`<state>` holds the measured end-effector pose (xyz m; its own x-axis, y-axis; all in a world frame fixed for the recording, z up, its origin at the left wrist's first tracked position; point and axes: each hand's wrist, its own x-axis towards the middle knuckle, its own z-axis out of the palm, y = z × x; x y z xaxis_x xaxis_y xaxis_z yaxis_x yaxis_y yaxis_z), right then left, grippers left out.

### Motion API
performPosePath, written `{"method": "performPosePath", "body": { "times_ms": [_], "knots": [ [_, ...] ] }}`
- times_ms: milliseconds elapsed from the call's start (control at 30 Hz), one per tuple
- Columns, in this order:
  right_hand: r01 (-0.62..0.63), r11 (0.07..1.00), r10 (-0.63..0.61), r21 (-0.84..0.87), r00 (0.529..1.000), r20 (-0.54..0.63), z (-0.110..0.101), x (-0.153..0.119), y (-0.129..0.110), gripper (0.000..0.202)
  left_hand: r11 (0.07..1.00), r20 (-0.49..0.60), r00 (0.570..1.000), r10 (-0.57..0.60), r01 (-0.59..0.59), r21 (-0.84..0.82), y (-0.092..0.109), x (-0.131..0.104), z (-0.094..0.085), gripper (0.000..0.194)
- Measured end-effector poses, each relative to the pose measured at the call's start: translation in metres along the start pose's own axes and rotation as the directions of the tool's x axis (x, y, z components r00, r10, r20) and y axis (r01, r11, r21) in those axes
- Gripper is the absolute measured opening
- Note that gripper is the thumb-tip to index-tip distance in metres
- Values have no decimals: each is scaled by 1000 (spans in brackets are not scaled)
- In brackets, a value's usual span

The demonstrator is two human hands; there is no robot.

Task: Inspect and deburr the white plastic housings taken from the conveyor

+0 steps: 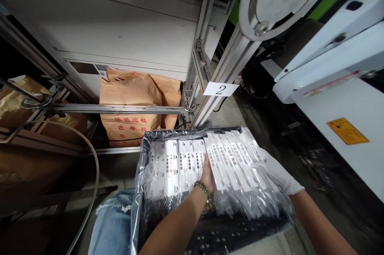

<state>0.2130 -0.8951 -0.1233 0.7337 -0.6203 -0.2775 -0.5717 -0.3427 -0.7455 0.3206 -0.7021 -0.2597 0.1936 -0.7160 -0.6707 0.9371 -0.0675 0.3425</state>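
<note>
A black crate (pixel 240 233) lined with clear plastic holds several white plastic parts in clear bags, standing on edge in a row. My bare left hand (pixel 207 175), with a beaded bracelet at the wrist, reaches between the left parts (pixel 172 167) and the right group (pixel 229 159). Its fingers are partly hidden behind the bagged parts. My right hand (pixel 277 173), in a white glove, presses against the right end of that group. The right group leans to the left at its top and is clasped between both hands.
Brown paper bags (pixel 132 97) with red print stand behind a metal frame rail (pixel 120 108). A frame post carries a label (pixel 221 89) reading 2. White machinery (pixel 345 99) is on the right. A pale hose (pixel 95 175) curves at the left, near a denim-clad knee (pixel 112 223).
</note>
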Motion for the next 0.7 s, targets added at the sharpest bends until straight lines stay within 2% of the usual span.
{"method": "performPosePath", "body": {
  "times_ms": [200,467,700],
  "knots": [
    [-43,998,42,49,999,20,-7,6,-2,66,999,83,996,36,-35,-13,2,-8,5,89],
    [-82,990,80,118,996,24,-14,3,10,60,973,110,970,218,-224,50,3,-3,-5,83],
    [-54,978,44,200,997,57,-3,11,35,66,910,117,920,374,-388,143,7,0,-10,71]
  ]
}}
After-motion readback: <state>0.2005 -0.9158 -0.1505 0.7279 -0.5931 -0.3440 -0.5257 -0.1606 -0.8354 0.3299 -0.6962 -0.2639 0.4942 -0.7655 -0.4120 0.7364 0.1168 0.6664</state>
